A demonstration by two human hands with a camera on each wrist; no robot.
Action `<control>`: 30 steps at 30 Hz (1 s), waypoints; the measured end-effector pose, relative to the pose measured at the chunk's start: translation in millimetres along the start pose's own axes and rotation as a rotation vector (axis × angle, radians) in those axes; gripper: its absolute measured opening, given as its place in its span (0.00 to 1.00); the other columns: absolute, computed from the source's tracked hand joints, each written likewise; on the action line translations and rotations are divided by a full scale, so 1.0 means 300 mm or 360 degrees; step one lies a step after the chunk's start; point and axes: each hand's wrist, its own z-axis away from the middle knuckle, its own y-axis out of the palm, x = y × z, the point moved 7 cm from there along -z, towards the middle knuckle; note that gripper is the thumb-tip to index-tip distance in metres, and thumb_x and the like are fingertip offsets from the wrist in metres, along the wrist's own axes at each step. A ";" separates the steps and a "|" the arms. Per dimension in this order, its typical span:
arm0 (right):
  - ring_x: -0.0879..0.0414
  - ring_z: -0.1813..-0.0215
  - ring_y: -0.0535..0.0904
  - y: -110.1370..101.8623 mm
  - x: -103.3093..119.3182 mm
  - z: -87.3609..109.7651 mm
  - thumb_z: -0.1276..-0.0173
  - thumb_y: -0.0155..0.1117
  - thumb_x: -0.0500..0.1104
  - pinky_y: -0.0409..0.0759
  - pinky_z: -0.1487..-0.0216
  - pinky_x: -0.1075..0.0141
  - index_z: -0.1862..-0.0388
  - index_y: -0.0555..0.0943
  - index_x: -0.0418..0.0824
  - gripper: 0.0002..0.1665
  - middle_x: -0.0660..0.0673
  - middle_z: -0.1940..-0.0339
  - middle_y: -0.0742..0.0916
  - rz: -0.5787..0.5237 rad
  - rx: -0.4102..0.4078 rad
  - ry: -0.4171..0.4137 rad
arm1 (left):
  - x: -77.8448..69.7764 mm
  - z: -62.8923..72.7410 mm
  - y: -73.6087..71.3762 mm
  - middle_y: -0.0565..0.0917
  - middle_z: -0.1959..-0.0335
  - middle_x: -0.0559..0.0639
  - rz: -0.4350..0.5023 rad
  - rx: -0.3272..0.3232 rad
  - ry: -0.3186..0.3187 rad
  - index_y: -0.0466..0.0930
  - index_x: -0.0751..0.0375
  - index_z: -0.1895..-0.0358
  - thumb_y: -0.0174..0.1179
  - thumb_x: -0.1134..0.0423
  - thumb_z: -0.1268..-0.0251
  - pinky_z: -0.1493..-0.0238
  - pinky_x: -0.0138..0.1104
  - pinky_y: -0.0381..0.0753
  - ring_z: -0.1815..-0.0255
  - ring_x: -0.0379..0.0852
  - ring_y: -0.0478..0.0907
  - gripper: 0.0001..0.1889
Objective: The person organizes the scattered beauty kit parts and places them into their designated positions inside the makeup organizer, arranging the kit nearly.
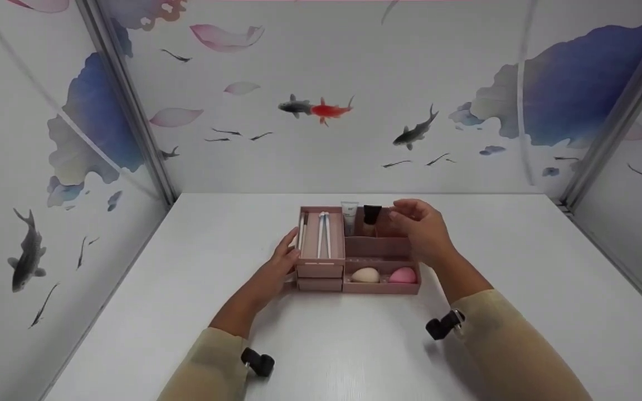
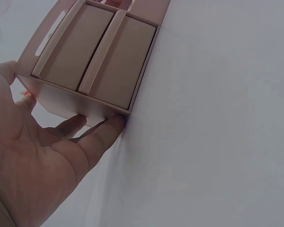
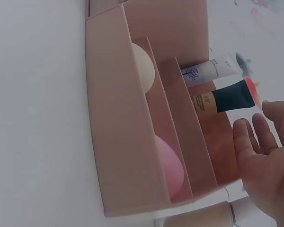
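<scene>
A pink makeup organizer [image 1: 379, 288] stands on the white table. My left hand [image 1: 273, 273] touches its left side, fingertips against the wall beside two drawers [image 2: 75, 47]. Over the rear right compartment is my right hand [image 1: 427, 234], its fingers loosely bent and holding nothing. Near those fingers, a black-capped tube [image 3: 234, 96] and a white tube [image 3: 213, 70] stand in the rear section. A cream makeup sponge [image 1: 365, 275] and a pink one [image 1: 403, 275] sit in the front compartment. White sticks [image 1: 324, 236] and a thin brush [image 1: 302, 231] lie in the top left tray.
Beside the organizer's right side, a beige container with a white end [image 3: 199, 217] shows in the right wrist view. White panels [image 1: 321, 156] printed with fish and petals stand behind the table and at both sides. The white tabletop [image 1: 332, 345] extends around the organizer.
</scene>
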 end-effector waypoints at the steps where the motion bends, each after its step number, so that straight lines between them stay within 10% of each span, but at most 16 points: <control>1: 0.53 0.37 0.86 -0.011 -0.001 0.006 0.22 0.70 0.48 0.85 0.36 0.64 0.34 0.81 0.45 0.22 0.45 0.39 0.85 0.0001 -0.0006 -0.0001 | 0.000 0.000 -0.001 0.46 0.09 0.54 -0.0002 -0.0001 0.0001 0.41 0.09 0.18 0.41 0.32 0.15 0.18 0.69 0.58 0.12 0.70 0.53 0.31; 30: 0.60 0.48 0.89 -0.253 -0.025 0.101 0.27 0.75 0.52 0.88 0.44 0.71 0.38 0.81 0.44 0.24 0.48 0.49 0.87 -0.0223 -0.0173 -0.0010 | -0.003 0.001 -0.007 0.50 0.10 0.53 -0.0076 -0.0051 -0.0046 0.42 0.07 0.18 0.41 0.31 0.16 0.19 0.69 0.59 0.12 0.68 0.55 0.30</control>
